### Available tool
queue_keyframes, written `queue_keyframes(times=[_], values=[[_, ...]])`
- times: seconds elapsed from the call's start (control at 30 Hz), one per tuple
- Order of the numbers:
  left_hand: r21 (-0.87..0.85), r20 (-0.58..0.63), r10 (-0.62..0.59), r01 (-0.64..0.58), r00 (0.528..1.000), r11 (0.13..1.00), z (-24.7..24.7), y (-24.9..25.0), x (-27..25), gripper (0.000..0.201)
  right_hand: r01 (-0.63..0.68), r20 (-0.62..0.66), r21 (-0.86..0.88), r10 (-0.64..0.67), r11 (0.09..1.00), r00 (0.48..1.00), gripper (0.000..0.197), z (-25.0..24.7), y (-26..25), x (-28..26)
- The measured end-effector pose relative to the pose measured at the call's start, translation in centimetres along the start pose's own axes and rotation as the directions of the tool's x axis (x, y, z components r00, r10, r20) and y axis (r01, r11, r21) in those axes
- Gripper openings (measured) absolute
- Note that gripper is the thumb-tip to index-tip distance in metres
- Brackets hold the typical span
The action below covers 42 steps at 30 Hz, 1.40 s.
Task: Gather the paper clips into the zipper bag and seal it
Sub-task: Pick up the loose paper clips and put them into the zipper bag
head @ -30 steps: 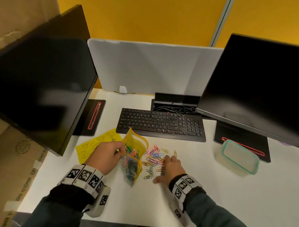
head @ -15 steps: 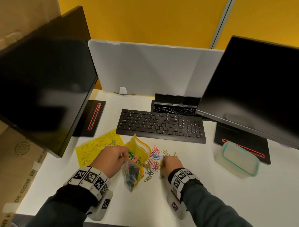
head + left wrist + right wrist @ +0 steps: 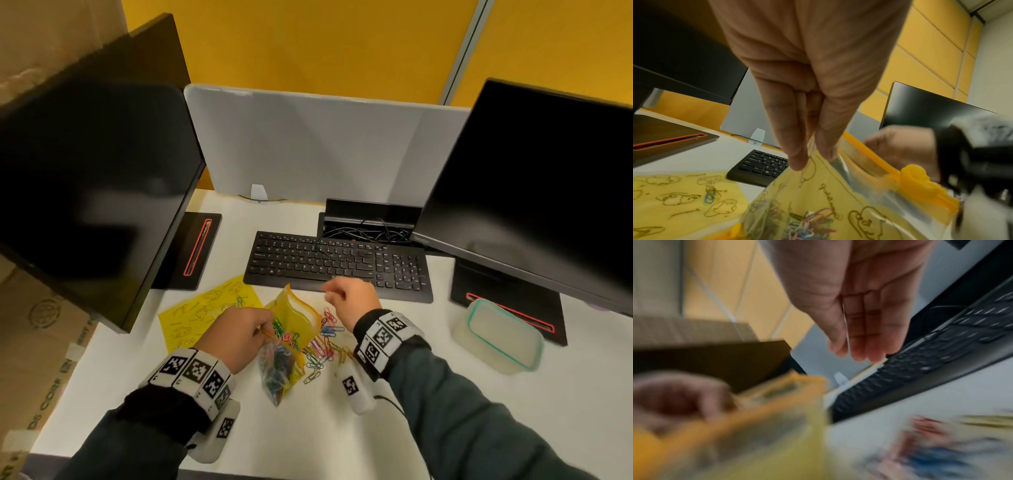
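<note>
We are holding the yellow zipper bag (image 3: 291, 329) up off the white desk (image 3: 445, 394) with our left hand (image 3: 233, 337), thumb and fingers (image 3: 795, 146) pinching one side of its open mouth. The bag is hanging below that grip, tilted, with its lower part stuffed with colored paper clips (image 3: 275, 368). In the left wrist view its orange zipper slider (image 3: 918, 180) is sitting at the far end of the track, so the mouth is standing open.

Our right hand (image 3: 352, 298) is hovering just above and to the right of the bag's mouth, in front of the black keyboard (image 3: 337, 263). Its fingers (image 3: 863, 337) are drawn together against the thumb, but the right wrist view is blurred and we cannot tell whether they are holding any clip.

A loose scatter of clips (image 3: 325, 346) is lying on the desk just right of the bag, beneath our right wrist. A yellow printed sheet (image 3: 202, 313) is lying flat to the left of the bag, with one blue clip (image 3: 709, 197) resting on it.

A clear food container (image 3: 498, 337) with a teal rim is sitting well apart on the right, near the base of the right monitor (image 3: 534, 185). The left monitor (image 3: 85, 192) is looming over the desk's left side.
</note>
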State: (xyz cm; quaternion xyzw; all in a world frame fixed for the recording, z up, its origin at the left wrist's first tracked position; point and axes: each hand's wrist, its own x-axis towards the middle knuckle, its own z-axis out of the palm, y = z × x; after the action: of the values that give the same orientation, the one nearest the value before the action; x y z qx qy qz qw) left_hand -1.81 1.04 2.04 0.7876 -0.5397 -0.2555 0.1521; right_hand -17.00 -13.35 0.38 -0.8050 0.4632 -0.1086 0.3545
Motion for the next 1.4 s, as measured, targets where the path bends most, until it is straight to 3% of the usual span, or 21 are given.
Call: queue_keyframes(times=[0.03, 0.1, 0.17, 0.2, 0.33, 0.47, 0.63, 0.77, 0.93, 1.17, 1.27, 1.33, 1.4], values=[[0.002, -0.001, 0.002, -0.002, 1.0, 1.0, -0.1, -0.3, -0.1, 0.03, 0.023, 0.106, -0.182, -0.003, 0.983, 0.994, 0.039, 0.5, 1.2, 0.4], [0.002, -0.009, 0.011, -0.011, 1.0, 1.0, -0.2, -0.7, -0.4, 0.034, 0.202, 0.399, -0.445, -0.009, 0.873, 0.917, 0.067, 1.8, 3.5, 0.7], [0.01, -0.014, 0.02, -0.02, 1.0, 1.0, -0.3, -0.9, -0.7, 0.028, 0.347, 0.56, -0.497, -0.013, 0.795, 0.829, 0.075, 2.8, 5.1, 0.7], [0.012, -0.015, 0.02, -0.02, 1.0, 1.0, -0.4, -0.9, -0.8, 0.025, 0.366, 0.575, -0.507, -0.01, 0.78, 0.818, 0.073, 2.9, 5.8, 0.7], [0.016, -0.017, -0.002, 0.002, 1.0, 1.0, -0.5, -1.4, -0.9, 0.017, 0.281, 0.482, -0.523, 0.007, 0.804, 0.876, 0.061, 1.1, 8.4, 0.0], [0.022, -0.01, 0.012, -0.012, 1.0, 1.0, -0.4, -1.5, -0.6, 0.03, 0.186, 0.482, -0.5, 0.093, 0.846, 0.871, 0.081, 0.3, 9.6, -2.2], [0.022, 0.007, 0.034, -0.035, 0.999, 0.999, 0.0, -1.3, 0.2, 0.038, 0.145, 0.299, -0.433, -0.011, 0.89, 0.954, 0.041, 2.3, 9.6, -2.9], [0.032, 0.01, 0.032, -0.032, 0.999, 0.999, 0.3, -1.0, 0.6, 0.037, 0.168, 0.294, -0.484, -0.021, 0.859, 0.956, 0.025, 3.1, 8.8, -2.6], [0.042, 0.012, 0.05, -0.05, 0.999, 0.998, 0.6, -0.7, 1.0, 0.035, 0.165, 0.296, -0.476, -0.019, 0.864, 0.955, 0.027, 3.3, 8.4, -1.9], [0.048, 0.024, 0.069, -0.07, 0.997, 0.996, 0.6, -0.2, 1.1, 0.036, -0.036, 0.185, -0.388, 0.117, 0.921, 0.976, 0.018, 3.1, 8.0, -1.7], [0.049, 0.025, 0.071, -0.072, 0.997, 0.996, 0.4, 0.1, 1.0, 0.033, -0.25, 0.104, -0.221, 0.278, 0.943, 0.955, 0.017, 2.0, 8.2, -1.6], [0.042, 0.017, 0.063, -0.064, 0.998, 0.997, 0.3, 0.3, 1.0, 0.034, -0.424, 0.048, 0.017, 0.423, 0.906, 0.905, 0.029, 1.0, 8.5, -1.8], [0.018, 0.013, 0.042, -0.042, 0.999, 0.999, 0.3, 0.4, 0.9, 0.035, -0.475, 0.019, 0.25, 0.486, 0.844, 0.874, 0.034, -0.4, 7.9, -2.2]])
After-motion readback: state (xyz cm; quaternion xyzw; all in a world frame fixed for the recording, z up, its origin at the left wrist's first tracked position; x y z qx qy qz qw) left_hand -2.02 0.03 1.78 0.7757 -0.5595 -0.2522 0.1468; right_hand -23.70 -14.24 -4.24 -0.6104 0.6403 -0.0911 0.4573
